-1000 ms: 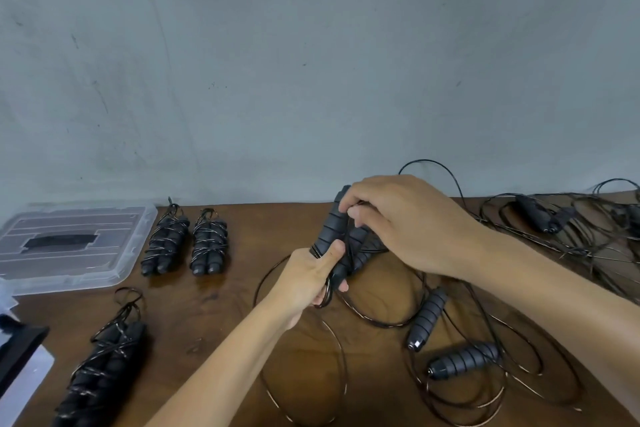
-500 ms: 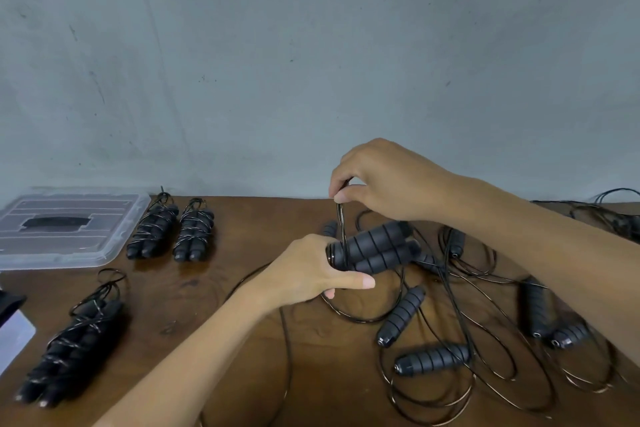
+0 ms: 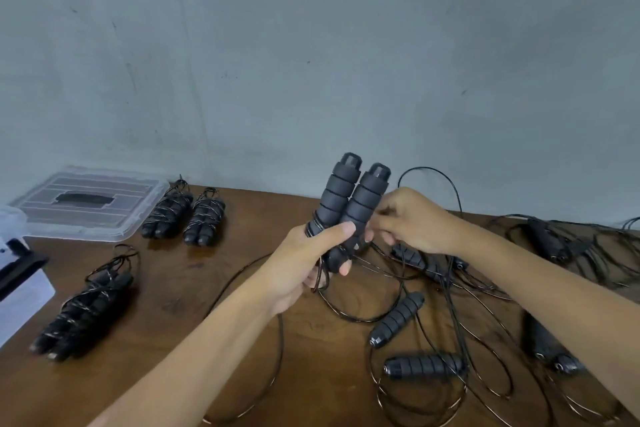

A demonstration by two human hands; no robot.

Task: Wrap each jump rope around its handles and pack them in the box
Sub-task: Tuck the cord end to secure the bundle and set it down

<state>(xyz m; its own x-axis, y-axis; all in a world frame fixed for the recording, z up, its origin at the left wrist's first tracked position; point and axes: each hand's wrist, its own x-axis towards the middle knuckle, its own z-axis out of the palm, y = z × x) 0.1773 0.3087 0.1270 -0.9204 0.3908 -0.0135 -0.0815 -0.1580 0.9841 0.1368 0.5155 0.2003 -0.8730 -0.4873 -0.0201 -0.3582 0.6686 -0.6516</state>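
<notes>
My left hand [image 3: 304, 263] grips a pair of black ribbed foam handles [image 3: 349, 204] side by side, upright and leaning slightly right, above the table. A few turns of thin black rope circle their lower end by my thumb. My right hand [image 3: 408, 222] is just right of the handles, fingers pinched on the rope [image 3: 436, 177], which loops up behind it. Three wrapped rope bundles lie at the left: two [image 3: 166, 215] [image 3: 204, 218] by the lid and one [image 3: 86, 308] nearer me.
A clear plastic lid [image 3: 93, 201] lies at the far left of the wooden table [image 3: 194, 288]. Loose handles [image 3: 398, 319] [image 3: 422, 366] and tangled ropes [image 3: 554, 243] cover the right side. A white and black object [image 3: 20, 274] sits at the left edge. A grey wall stands behind.
My left hand turned the handle pair from lying sideways to upright. My right hand dropped from above the handles to their right side, still on the rope.
</notes>
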